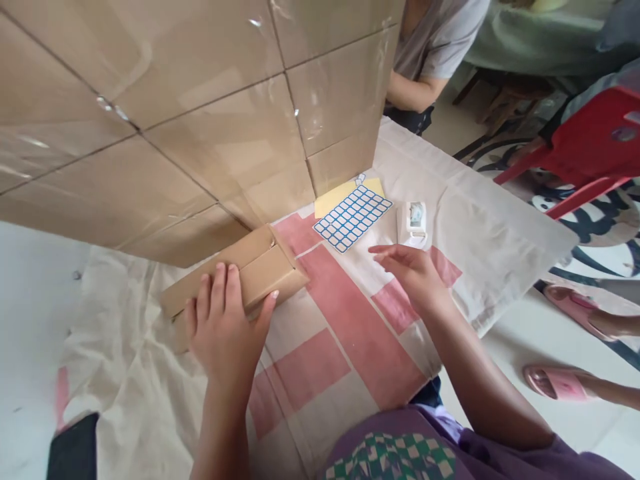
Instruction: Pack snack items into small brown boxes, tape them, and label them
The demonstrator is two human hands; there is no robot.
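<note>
My left hand [227, 323] lies over a small closed cardboard box [265, 267], its fingers across the top and its thumb at the near edge, holding it against the table. My right hand [410, 270] hovers above the cloth with the index finger stretched out; nothing shows in it. Just beyond that hand sits a small white packet-like object [413, 223] with a greenish patch. To its left is a sheet of blue-bordered blank labels [353, 217], partly over a yellow sheet [325, 202].
Stacked, taped cardboard boxes [230, 140] form a wall along the far side. A pale cloth with pink blocks [310, 367] covers the table. A dark phone-like object [73, 450] lies lower left. Another person's arm [415, 92] shows behind the stack; a red chair [595, 140] stands right.
</note>
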